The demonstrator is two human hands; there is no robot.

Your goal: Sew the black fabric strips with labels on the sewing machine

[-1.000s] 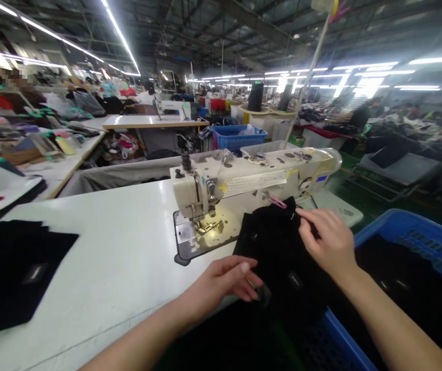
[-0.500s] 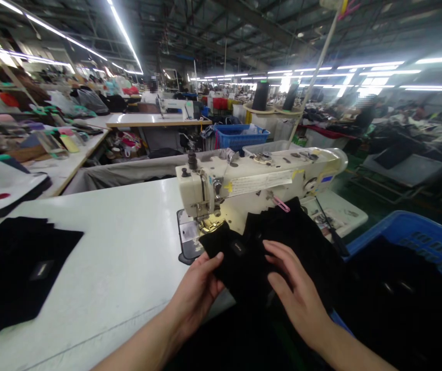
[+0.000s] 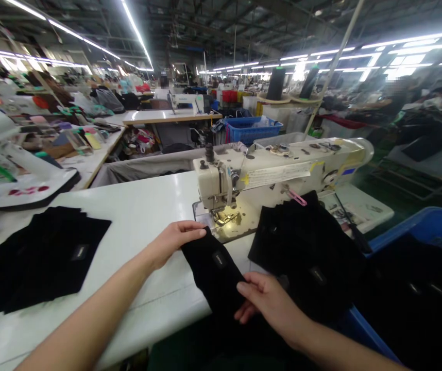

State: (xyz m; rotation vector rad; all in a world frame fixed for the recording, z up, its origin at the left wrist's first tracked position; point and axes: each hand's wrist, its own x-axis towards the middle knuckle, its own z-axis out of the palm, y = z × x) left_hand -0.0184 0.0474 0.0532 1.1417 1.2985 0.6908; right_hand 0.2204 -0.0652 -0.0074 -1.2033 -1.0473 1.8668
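A black fabric piece [image 3: 210, 268] with a small label is stretched between my hands in front of the sewing machine [image 3: 278, 167]. My left hand [image 3: 174, 242] pinches its upper left corner, close to the needle area. Its right edge is gripped between the thumb and fingers of my right hand [image 3: 257, 299]. To the right, more black fabric pieces [image 3: 298, 252] lie in a pile beside the machine bed, one showing a similar label. Another stack of black labelled pieces [image 3: 47, 257] rests on the left of the white table [image 3: 151, 206].
At right stands a blue basket [image 3: 410, 226] holding dark fabric. A white desk fan [image 3: 23, 175] is at the left edge. Behind the machine are another blue basket [image 3: 252, 131] and black thread cones [image 3: 277, 85]. A pink clip-like item [image 3: 297, 198] hangs by the machine arm.
The labelled piece has come away from the pile on the right, toward me. My left hand has shifted to its upper corner, and my right hand has closed on its right edge.
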